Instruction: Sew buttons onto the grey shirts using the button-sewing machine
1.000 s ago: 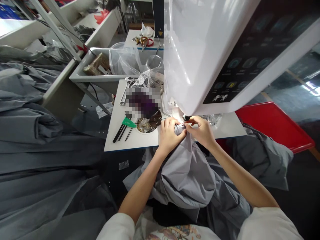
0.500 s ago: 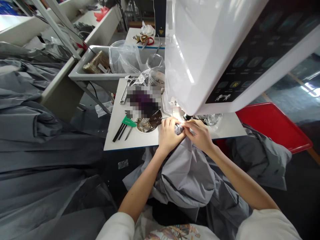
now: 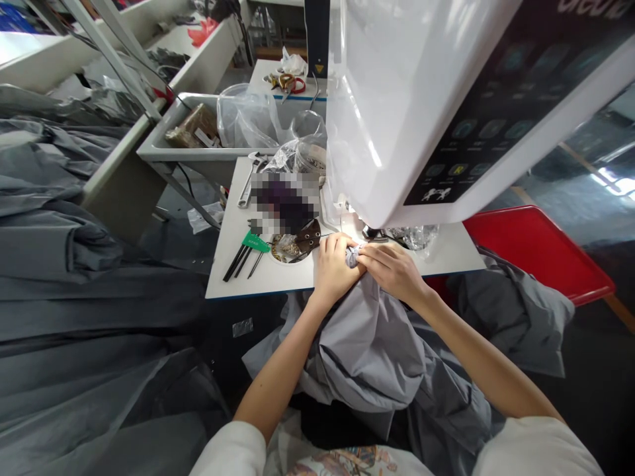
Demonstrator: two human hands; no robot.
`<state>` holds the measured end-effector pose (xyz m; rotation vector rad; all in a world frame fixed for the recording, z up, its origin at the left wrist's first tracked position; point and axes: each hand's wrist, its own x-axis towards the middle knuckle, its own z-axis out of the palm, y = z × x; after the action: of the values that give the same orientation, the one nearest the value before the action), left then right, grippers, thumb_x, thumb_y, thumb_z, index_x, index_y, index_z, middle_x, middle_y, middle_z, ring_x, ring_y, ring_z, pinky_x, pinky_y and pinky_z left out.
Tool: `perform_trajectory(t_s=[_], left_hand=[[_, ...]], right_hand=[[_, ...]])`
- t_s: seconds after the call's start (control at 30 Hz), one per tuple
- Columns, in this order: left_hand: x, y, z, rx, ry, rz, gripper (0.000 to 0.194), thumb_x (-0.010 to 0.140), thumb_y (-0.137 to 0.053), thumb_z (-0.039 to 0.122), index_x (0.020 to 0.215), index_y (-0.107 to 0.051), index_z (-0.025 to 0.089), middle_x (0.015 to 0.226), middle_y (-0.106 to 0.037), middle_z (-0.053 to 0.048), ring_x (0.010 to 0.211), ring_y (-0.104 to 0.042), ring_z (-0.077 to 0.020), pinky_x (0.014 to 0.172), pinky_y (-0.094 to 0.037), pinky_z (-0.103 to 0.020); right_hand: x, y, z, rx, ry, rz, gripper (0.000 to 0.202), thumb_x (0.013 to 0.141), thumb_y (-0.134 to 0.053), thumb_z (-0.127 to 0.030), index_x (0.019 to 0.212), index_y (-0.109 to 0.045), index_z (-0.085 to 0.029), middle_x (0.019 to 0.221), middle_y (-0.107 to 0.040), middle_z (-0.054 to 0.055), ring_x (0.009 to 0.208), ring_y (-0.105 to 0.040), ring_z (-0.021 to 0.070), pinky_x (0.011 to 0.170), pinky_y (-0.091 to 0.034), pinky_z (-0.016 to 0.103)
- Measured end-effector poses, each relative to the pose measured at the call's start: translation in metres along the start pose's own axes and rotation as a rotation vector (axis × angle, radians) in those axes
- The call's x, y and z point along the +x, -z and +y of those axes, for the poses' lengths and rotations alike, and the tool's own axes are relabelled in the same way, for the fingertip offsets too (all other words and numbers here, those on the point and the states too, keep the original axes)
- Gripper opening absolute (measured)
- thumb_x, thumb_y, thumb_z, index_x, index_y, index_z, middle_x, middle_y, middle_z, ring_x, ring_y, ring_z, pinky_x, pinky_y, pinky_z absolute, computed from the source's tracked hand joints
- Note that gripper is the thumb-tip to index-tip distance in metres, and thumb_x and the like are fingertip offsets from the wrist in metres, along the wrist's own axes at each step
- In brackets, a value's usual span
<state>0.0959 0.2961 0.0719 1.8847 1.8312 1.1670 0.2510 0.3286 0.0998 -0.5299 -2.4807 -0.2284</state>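
Observation:
Grey fabric (image 3: 370,344) hangs from the white table's front edge down over my lap, its upper end bunched between my hands. My left hand (image 3: 336,268) is closed on the bunched part from the left. From the right, my right hand (image 3: 391,268) pinches the same fabric, fingers close together. Both hands are at the front of a large white machine (image 3: 391,119), under its lit lower end. The spot where the fingertips meet the fabric is partly hidden by the fingers.
On the white table (image 3: 231,225) lie green-held hex keys (image 3: 255,242), a wrench (image 3: 248,182) and a bowl of small metal parts (image 3: 285,248). A red tray (image 3: 540,251) is at the right. Grey fabric piles (image 3: 89,297) fill the left. Behind stands a grey bin (image 3: 171,135).
My right hand's fingers have shifted slightly left and closed further over the bunched fabric. My left hand has barely moved. The view has tilted a little.

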Motion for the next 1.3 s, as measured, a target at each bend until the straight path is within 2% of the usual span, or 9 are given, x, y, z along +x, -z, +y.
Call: perform_trajectory(t_s=[0.23,0.37,0.43,0.53,0.63,0.77,0.87,1.07,1.3], left_hand=[[-0.001,-0.001,-0.001,0.003,-0.005,0.016,0.021,0.076,-0.065,0.027,0.094,-0.055,0.022,0.107,-0.058,-0.005,0.106,-0.048,-0.0238,0.094,-0.040,-0.035],[-0.001,-0.001,0.000,0.011,0.001,0.018,0.023,0.075,-0.067,0.027,0.094,-0.054,0.022,0.107,-0.058,-0.005,0.106,-0.048,-0.0239,0.093,-0.041,-0.035],[-0.001,-0.001,0.000,0.009,0.002,0.017,0.023,0.075,-0.067,0.028,0.094,-0.054,0.022,0.108,-0.058,-0.004,0.106,-0.047,-0.0234,0.093,-0.041,-0.034],[-0.001,0.000,0.001,-0.003,-0.007,0.024,0.024,0.077,-0.066,0.033,0.095,-0.054,0.022,0.107,-0.058,-0.004,0.107,-0.047,-0.0226,0.094,-0.040,-0.034],[-0.001,-0.001,0.000,-0.002,-0.008,0.026,0.026,0.078,-0.066,0.038,0.095,-0.055,0.021,0.107,-0.057,-0.005,0.107,-0.048,-0.0233,0.094,-0.040,-0.034],[-0.002,-0.002,0.000,0.017,-0.002,0.031,0.026,0.079,-0.065,0.039,0.095,-0.055,0.022,0.108,-0.058,-0.006,0.106,-0.048,-0.0244,0.092,-0.041,-0.035],[-0.002,-0.002,-0.001,0.020,-0.009,0.032,0.025,0.079,-0.064,0.040,0.095,-0.055,0.022,0.106,-0.058,-0.005,0.104,-0.048,-0.0238,0.091,-0.041,-0.034],[-0.002,-0.003,-0.004,-0.002,-0.027,0.037,0.029,0.078,-0.065,0.042,0.094,-0.055,0.020,0.106,-0.058,-0.006,0.104,-0.048,-0.0241,0.093,-0.040,-0.035],[-0.002,-0.001,-0.006,-0.042,-0.042,0.013,0.029,0.080,-0.063,0.043,0.096,-0.057,0.020,0.106,-0.059,-0.006,0.105,-0.049,-0.0237,0.094,-0.039,-0.035]], right_hand=[[0.005,-0.001,0.002,0.128,-0.096,-0.079,0.023,0.095,-0.042,-0.018,0.100,-0.064,-0.020,0.103,-0.066,0.007,0.097,-0.059,0.0191,0.087,-0.046,0.036],[0.000,0.001,0.002,0.219,-0.140,-0.074,0.023,0.094,-0.042,-0.017,0.100,-0.064,-0.020,0.106,-0.066,0.007,0.103,-0.059,0.0197,0.090,-0.047,0.036],[-0.006,0.002,0.001,0.229,-0.136,-0.025,0.025,0.093,-0.042,-0.015,0.102,-0.064,-0.021,0.111,-0.066,0.007,0.110,-0.058,0.0205,0.092,-0.047,0.037],[-0.014,0.004,-0.005,0.216,-0.183,0.159,0.028,0.091,-0.042,-0.014,0.105,-0.064,-0.024,0.116,-0.065,0.007,0.116,-0.056,0.0218,0.093,-0.047,0.039],[-0.014,-0.002,-0.013,0.246,-0.411,0.306,0.024,0.092,-0.042,-0.019,0.103,-0.062,-0.023,0.108,-0.066,0.009,0.106,-0.060,0.0214,0.089,-0.049,0.039],[-0.009,-0.023,-0.020,0.404,-0.868,0.251,0.026,0.090,-0.048,-0.040,0.102,-0.057,-0.018,0.095,-0.065,0.009,0.080,-0.062,0.0186,0.068,-0.051,0.032],[-0.007,-0.036,-0.020,0.547,-1.033,0.242,0.029,0.085,-0.051,-0.047,0.089,-0.054,-0.019,0.078,-0.063,0.004,0.068,-0.060,0.0168,0.063,-0.048,0.030],[-0.006,-0.044,-0.017,0.654,-1.077,0.344,0.023,0.081,-0.048,-0.043,0.079,-0.049,-0.020,0.068,-0.058,0.001,0.065,-0.056,0.0162,0.064,-0.043,0.029],[-0.010,-0.042,-0.012,0.591,-0.994,0.303,0.027,0.083,-0.047,-0.046,0.081,-0.051,-0.019,0.075,-0.059,0.003,0.066,-0.053,0.0157,0.063,-0.041,0.029]])
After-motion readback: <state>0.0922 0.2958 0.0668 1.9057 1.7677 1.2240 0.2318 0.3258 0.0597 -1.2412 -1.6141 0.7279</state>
